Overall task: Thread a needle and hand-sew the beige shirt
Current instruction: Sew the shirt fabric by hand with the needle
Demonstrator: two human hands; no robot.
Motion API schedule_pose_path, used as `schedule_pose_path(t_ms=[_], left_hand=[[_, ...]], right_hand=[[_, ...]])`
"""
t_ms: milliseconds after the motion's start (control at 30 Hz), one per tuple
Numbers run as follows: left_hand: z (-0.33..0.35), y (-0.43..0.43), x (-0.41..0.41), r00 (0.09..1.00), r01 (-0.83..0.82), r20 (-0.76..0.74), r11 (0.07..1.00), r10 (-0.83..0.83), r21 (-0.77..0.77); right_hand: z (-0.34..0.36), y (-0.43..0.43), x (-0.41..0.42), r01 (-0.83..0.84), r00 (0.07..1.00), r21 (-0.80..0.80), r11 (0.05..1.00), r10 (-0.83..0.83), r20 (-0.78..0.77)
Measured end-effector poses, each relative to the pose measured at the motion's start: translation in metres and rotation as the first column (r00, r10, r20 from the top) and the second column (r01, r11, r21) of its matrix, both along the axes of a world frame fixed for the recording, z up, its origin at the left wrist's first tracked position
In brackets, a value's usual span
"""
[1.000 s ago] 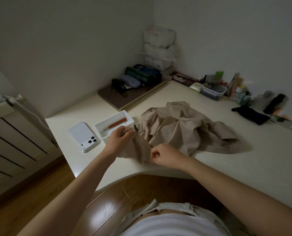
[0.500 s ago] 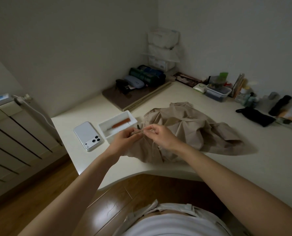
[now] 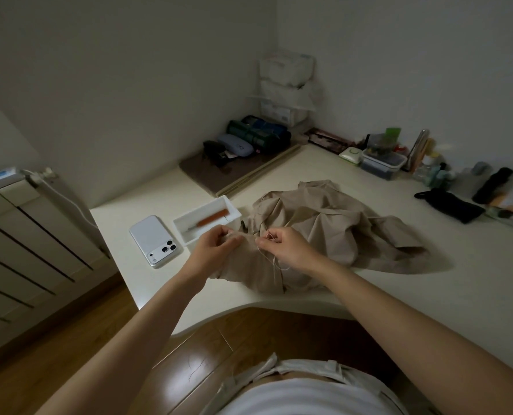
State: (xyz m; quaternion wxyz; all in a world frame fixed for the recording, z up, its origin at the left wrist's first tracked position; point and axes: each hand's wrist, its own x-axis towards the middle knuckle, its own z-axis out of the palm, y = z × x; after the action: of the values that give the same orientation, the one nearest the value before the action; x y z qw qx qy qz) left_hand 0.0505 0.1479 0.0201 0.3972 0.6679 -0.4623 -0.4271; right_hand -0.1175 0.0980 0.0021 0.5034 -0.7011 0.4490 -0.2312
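At the left of the bench (image 3: 428,310) a white phone (image 3: 156,241) lies face down. Just beside it stands a shallow white tray (image 3: 199,209) holding an orange-handled tool (image 3: 212,217). The left hand (image 3: 216,250) sits in front of the tray's near corner, its grip closed in a pinch on a raised fold at the near-left edge of the beige shirt (image 3: 324,223). That fold runs roughly left to right, as a short ridge from the left fingertips toward the right ones. The right hand (image 3: 288,247) is just beside it, its fingertips facing left and almost meeting the left hand's across the ridge. Its grip is closed on a pale thread (image 3: 274,260), which makes a small loop at the fingertips and trails down over the cloth toward the person. The needle itself is too fine to make out, so I cannot tell whether it is in that pinch or already in the fabric. Judging by this, the stitch goes in leftward, from the right hand into the held fold. The right hand is the nearer one to the thread, and the left only steadies the cloth. The rest of the shirt lies crumpled on the bench to the right, and a black pouch (image 3: 449,205) sits well apart beyond it.
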Motion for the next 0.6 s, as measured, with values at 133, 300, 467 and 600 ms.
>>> schedule_pose_path(t_ms=[133,300,467,600], left_hand=[[-0.004,-0.003,0.001,0.995,-0.083,-0.053,0.996,0.08,-0.045],[-0.011,-0.005,0.006,0.992,-0.111,0.064,0.994,0.112,-0.016],[-0.016,-0.001,0.001,0.996,-0.056,0.078,0.997,0.052,0.051],[-0.017,-0.002,0.002,0.998,0.014,-0.059,0.998,-0.01,0.059]], right_hand=[[-0.003,-0.001,-0.003,0.033,0.999,-0.002,0.999,-0.033,0.007],[-0.008,-0.003,-0.005,0.05,0.999,-0.018,0.999,-0.05,0.01],[-0.009,-0.003,-0.007,0.059,0.998,-0.022,0.998,-0.059,0.004],[-0.012,-0.003,-0.008,0.062,0.998,-0.013,0.998,-0.062,-0.011]])
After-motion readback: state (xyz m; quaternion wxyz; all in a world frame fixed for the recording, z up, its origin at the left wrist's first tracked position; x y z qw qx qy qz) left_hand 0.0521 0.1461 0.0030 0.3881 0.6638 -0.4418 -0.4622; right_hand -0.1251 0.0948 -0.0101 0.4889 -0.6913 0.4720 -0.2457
